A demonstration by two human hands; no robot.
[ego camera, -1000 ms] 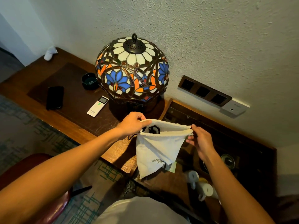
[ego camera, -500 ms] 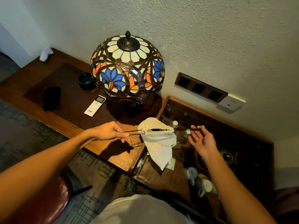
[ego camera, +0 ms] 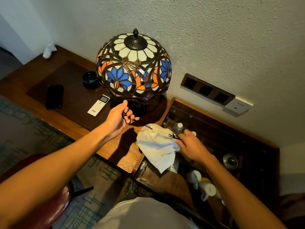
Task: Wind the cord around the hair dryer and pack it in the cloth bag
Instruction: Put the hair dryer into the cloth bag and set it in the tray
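Cloth bag (ego camera: 156,146), mouth now drawn shut from open a second ago, lowered to bench (ego camera: 127,156) edge; drawstrings pinched by left hand (ego camera: 118,119) and right hand (ego camera: 189,144); dryer judged packed inside, unseen.

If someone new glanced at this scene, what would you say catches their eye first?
The stained-glass lamp, with blue and orange flowers, dominates the back of the wooden desk by the wall. In front of it a white cloth bag lies at the desk's right edge, its mouth drawn shut; the left hand pinches a black drawstring while the right hand pinches the cord end at the bag's mouth. A white remote and a dark phone lie further left.
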